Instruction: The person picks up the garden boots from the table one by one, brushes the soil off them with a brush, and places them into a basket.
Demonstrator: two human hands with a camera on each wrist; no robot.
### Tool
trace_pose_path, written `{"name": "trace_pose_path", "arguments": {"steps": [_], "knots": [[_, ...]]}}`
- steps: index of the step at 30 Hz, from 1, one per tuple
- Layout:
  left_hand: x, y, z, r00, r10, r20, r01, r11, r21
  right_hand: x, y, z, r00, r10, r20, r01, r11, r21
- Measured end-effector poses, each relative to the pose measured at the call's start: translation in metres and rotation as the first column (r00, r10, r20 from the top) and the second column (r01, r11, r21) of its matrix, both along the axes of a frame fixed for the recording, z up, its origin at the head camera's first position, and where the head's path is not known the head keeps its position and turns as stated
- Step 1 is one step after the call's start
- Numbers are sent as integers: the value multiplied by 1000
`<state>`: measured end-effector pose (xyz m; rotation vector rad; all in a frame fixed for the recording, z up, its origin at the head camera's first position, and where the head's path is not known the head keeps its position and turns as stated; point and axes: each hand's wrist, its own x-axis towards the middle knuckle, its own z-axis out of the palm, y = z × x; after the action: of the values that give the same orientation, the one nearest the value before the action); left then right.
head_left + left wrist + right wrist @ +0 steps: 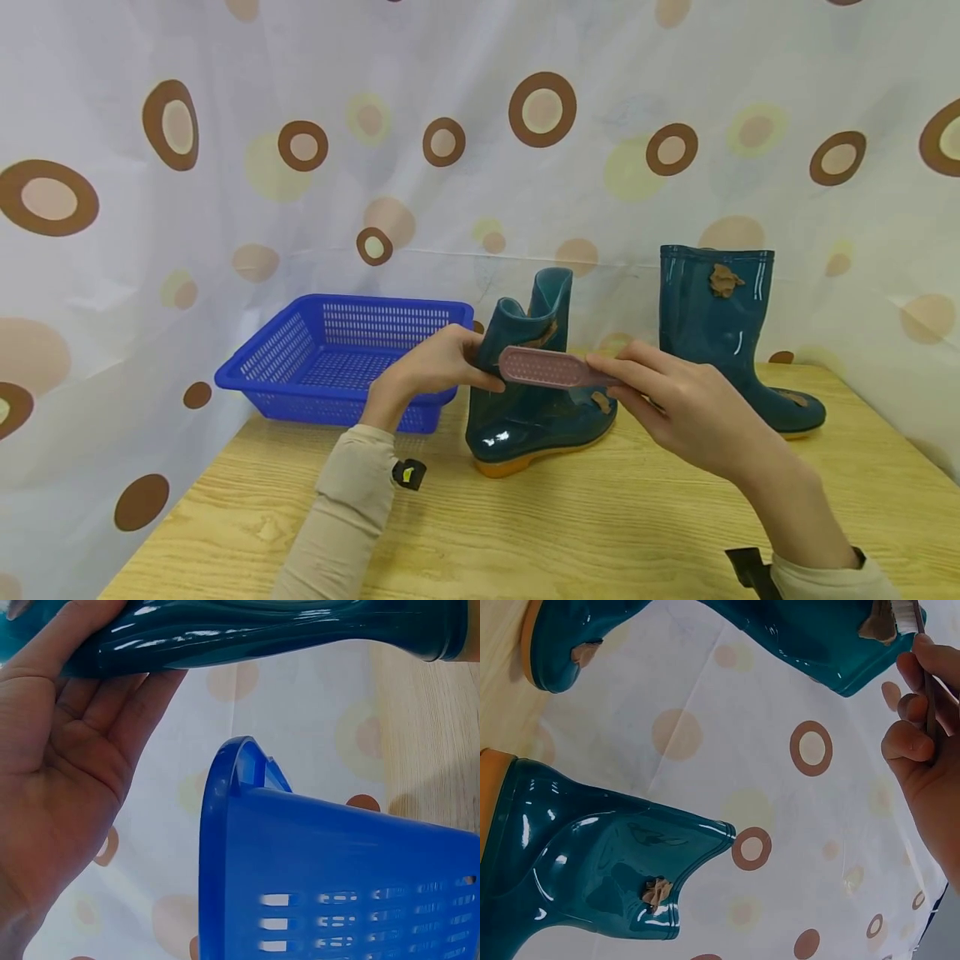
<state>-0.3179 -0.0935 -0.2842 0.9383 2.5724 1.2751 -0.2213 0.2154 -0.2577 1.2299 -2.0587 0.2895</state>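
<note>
A dark teal rubber boot [540, 429] with an orange sole stands mid-table, its top squeezed inward. My left hand [438, 362] grips the back of its shaft, thumb on the near side and fingers behind, as the left wrist view confirms. In my right hand [678, 404] is the handle of a pink scrub brush [546, 367], held across the front of the shaft. Its white bristles [905, 616] meet a brown mud patch [878, 624] near the boot's top in the right wrist view. Another brown patch [602, 402] sits on the toe.
To the right stands a matching boot [712, 325], with brown clumps [724, 281] on its shaft and toe. A blue perforated plastic basket [345, 404] is at the left, close to my left hand. Behind the wooden table [570, 533] hangs a dotted white sheet [465, 67].
</note>
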Motion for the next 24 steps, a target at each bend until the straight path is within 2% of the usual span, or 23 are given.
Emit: {"name": "trace_pose_path", "arguments": {"steps": [10, 20, 24], "knots": [[3, 1, 1, 1000, -9, -2, 9, 1000, -1, 1, 6, 2, 998, 9, 63, -11, 1000, 26], [0, -1, -1, 1000, -1, -12, 1, 1000, 4, 3, 3, 2, 995, 9, 95, -14, 998, 53], [0, 0, -1, 1000, -10, -19, 10, 1000, 9, 6, 2, 4, 998, 31, 49, -31, 999, 13]]}}
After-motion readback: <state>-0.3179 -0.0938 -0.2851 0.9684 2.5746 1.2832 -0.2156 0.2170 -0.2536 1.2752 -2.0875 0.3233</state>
